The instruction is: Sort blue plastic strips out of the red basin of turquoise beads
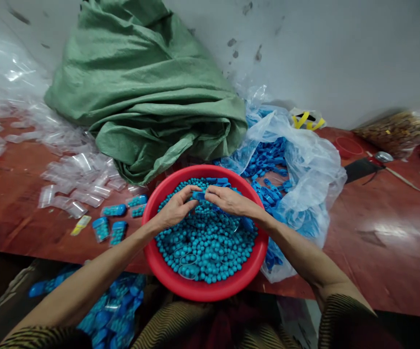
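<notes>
Above a red basin (150, 242) filled with turquoise beads (210, 252), my two hands come together. My left hand (178, 209) is closed, its thumb and fingertips at the left end of a small blue-capped bottle (198, 195). From the right, my right hand (227, 199) pinches the same bottle, and its fingers hide part of it. Some blue caps (219, 182) lie on the beads at the basin's far side. Clear rings or bottle rims (188, 259) show among the beads near the front.
Filled blue-capped bottles (114, 210) and clear empty bottles (82, 174) lie left on the red table (377, 242). A green sack (151, 87) stands behind. An open plastic bag (307, 165) of blue caps sits right. More filled bottles (111, 310) are piled below the table edge.
</notes>
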`<state>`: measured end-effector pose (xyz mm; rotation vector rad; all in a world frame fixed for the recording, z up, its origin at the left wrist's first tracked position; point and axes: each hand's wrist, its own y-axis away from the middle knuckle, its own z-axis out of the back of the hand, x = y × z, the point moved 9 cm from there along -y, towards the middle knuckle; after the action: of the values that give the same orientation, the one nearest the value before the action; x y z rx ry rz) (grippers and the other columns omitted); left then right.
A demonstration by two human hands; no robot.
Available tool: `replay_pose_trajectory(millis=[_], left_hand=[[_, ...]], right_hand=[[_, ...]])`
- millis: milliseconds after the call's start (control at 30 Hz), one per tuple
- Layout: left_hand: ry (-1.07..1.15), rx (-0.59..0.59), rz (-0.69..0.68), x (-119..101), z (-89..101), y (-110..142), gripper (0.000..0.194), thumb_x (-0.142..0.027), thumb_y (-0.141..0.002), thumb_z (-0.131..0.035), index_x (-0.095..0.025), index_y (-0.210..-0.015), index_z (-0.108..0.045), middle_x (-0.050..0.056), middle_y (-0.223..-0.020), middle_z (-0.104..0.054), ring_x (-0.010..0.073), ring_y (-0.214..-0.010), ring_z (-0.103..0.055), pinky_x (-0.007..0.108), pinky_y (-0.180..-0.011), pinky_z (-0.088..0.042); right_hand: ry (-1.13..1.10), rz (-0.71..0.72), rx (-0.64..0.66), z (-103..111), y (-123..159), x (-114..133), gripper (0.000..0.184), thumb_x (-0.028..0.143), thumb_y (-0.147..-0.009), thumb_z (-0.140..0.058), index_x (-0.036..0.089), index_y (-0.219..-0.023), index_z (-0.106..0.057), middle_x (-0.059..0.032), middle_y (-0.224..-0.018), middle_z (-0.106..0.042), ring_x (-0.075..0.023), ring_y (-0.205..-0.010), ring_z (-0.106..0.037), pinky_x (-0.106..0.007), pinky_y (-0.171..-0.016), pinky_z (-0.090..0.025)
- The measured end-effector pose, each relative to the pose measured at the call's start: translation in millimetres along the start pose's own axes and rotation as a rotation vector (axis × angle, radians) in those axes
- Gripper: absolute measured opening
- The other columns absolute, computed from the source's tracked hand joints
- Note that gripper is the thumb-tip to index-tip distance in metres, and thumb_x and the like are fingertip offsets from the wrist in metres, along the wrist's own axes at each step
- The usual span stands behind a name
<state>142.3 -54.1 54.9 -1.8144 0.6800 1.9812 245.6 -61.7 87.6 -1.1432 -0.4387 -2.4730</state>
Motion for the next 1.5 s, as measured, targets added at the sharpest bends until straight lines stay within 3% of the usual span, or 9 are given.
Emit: replay_pose_trajectory(millis=[233, 467, 533, 667, 800, 967, 1100, 1333, 1500], left_hand=[[0.07, -0.023, -0.022, -4.3, -5.0, 1.2, 0.041, -0.031, -0.08, -0.058, -0.019, -0.114, -0.04, -0.001, -0.086, -0.054, 0.0063, -0.052, -0.052, 0.018, -0.041, -0.042], [0.024, -0.012, -0.012, -10.7, -7.7, 4.7, 0.054, -0.032, -0.08, -0.057, -0.017, -0.128, -0.039, -0.001, -0.08, -0.053, 0.007, -0.052, -0.052, 0.017, -0.04, -0.039], [0.026, -0.016, -0.001, -12.7, -7.6, 5.9, 0.055, -0.032, -0.079, -0.058, -0.018, -0.129, -0.039, -0.001, -0.081, -0.054, 0.0066, -0.052, -0.052, 0.017, -0.04, -0.038], [0.073, -0.012, 0.038, -11.6, -9.2, 8.4, 0.055, -0.034, -0.081, -0.058, -0.018, -0.13, -0.039, -0.002, -0.075, -0.052, 0.0075, -0.051, -0.053, 0.017, -0.039, -0.037], [0.176, -0.03, 0.042, -8.3, -11.2, 9.6, 0.053, -0.038, -0.081, -0.059, -0.02, -0.128, -0.042, -0.003, -0.072, -0.051, 0.0077, -0.052, -0.053, 0.016, -0.039, -0.036], [0.278, -0.043, 0.097, -4.8, -15.1, 10.0, 0.055, -0.04, -0.08, -0.061, -0.022, -0.129, -0.042, -0.003, -0.073, -0.053, 0.0071, -0.05, -0.053, 0.016, -0.037, -0.032], [0.256, -0.069, 0.085, -8.3, -13.6, 11.2, 0.056, -0.042, -0.079, -0.062, -0.021, -0.127, -0.043, -0.004, -0.069, -0.05, 0.0072, -0.049, -0.052, 0.016, -0.037, -0.032], [0.269, -0.148, 0.082, -3.3, -17.6, 13.4, 0.042, -0.042, -0.075, -0.064, -0.019, -0.107, -0.048, -0.006, -0.06, -0.049, 0.005, -0.038, -0.044, 0.017, -0.034, -0.023], [0.229, -0.125, 0.098, -10.5, -12.2, 9.4, 0.043, -0.043, -0.077, -0.062, -0.019, -0.109, -0.046, -0.006, -0.063, -0.051, 0.007, -0.041, -0.049, 0.017, -0.034, -0.026]], right_hand=[[-0.436, -0.088, 0.133, -12.5, 5.2, -6.9, 0.042, 0.056, -0.09, -0.034, 0.019, -0.074, -0.044, 0.0042, -0.061, -0.04, -0.0084, -0.051, -0.033, -0.022, -0.047, -0.028], [-0.611, -0.226, 0.248, -27.6, 9.1, -18.7, 0.044, 0.061, -0.085, -0.04, 0.018, -0.074, -0.044, 0.0064, -0.057, -0.038, -0.0057, -0.045, -0.029, -0.02, -0.041, -0.023], [-0.517, -0.148, 0.156, -18.9, 4.6, -17.0, 0.04, 0.055, -0.088, -0.039, 0.018, -0.076, -0.045, 0.0056, -0.059, -0.042, -0.0061, -0.046, -0.034, -0.019, -0.043, -0.029], [0.041, 0.087, -0.251, 12.6, 8.3, -1.9, 0.024, 0.037, -0.092, -0.044, 0.017, -0.092, -0.058, -0.0028, -0.081, -0.062, -0.0129, -0.071, -0.056, -0.025, -0.066, -0.045], [0.415, 0.214, -0.438, 8.9, 24.6, 13.3, 0.035, 0.03, -0.095, -0.038, 0.013, -0.12, -0.056, -0.0118, -0.096, -0.067, -0.0199, -0.085, -0.063, -0.03, -0.072, -0.049], [0.367, 0.385, -0.505, 1.0, 36.3, 25.2, 0.033, 0.025, -0.096, -0.037, 0.012, -0.118, -0.057, -0.0103, -0.09, -0.067, -0.0171, -0.078, -0.063, -0.028, -0.069, -0.052], [0.295, 0.412, -0.544, 7.0, 36.9, 26.0, 0.025, 0.024, -0.094, -0.042, 0.015, -0.105, -0.062, -0.007, -0.083, -0.067, -0.0154, -0.076, -0.063, -0.027, -0.069, -0.052], [0.214, 0.491, -0.447, -3.5, 36.6, 25.0, 0.021, 0.02, -0.093, -0.044, 0.015, -0.09, -0.064, -0.0066, -0.079, -0.065, -0.0136, -0.072, -0.061, -0.025, -0.067, -0.049], [0.032, 0.428, -0.312, 17.0, 29.2, 28.8, 0.019, 0.021, -0.088, -0.051, 0.014, -0.099, -0.064, -0.0069, -0.086, -0.064, -0.0148, -0.078, -0.061, -0.028, -0.072, -0.05]])
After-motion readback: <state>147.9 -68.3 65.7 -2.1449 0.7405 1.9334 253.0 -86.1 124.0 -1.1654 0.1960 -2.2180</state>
